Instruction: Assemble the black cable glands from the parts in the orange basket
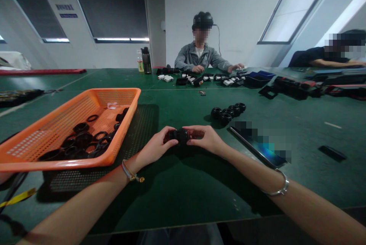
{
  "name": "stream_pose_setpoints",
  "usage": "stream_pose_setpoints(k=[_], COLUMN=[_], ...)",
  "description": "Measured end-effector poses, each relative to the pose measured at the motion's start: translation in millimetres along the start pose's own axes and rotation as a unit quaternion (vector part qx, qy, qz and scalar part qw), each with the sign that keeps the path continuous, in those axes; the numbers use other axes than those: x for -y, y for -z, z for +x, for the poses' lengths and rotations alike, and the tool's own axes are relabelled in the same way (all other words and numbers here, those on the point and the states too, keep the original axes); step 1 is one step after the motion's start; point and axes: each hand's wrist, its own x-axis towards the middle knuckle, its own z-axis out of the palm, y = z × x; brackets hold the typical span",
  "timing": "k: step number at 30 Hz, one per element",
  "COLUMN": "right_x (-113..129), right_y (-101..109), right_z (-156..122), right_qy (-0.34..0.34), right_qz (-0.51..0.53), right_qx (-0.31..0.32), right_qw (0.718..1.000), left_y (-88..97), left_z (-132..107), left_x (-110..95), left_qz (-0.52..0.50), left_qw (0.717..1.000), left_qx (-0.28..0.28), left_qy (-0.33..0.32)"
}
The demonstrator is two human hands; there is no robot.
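Observation:
Both hands meet over the green table, in front of my body. Between them is a black ribbed cylindrical part [180, 136], perhaps a lens-like fitting; its exact kind is unclear. My left hand [156, 145] grips its left end between thumb and fingers. At the right end, my right hand [207, 138] pinches it with thumb and fingertips. To the left stands an orange perforated plastic basket [126, 130] with several black rings [82, 138] lying loose in it. Beyond my right hand, several similar black round parts [227, 113] sit in a cluster.
A phone [254, 146] lies right of my right hand, with a small black object [332, 153] farther right. Across the green table [171, 191] a person [200, 58] sits behind black and white pieces. Two bottles [146, 60] stand at the back; another person leans at far right.

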Motion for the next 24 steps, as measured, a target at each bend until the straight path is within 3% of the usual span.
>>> stream_pose_setpoints(k=[6,24], right_x=[2.5,8.5], right_y=[0.3,-0.1], right_z=[-1.0,-2.2], right_qy=[0.045,0.03], right_qz=[-0.026,-0.082], right_qx=[-0.013,-0.033], right_qw=[0.999,0.996], left_y=[0.5,0.8], left_z=[0.1,-0.6], left_x=[2.3,-2.7], left_qz=[0.005,0.023], left_qw=[1.0,1.0], left_qx=[-0.003,-0.001], left_qy=[-0.005,-0.002])
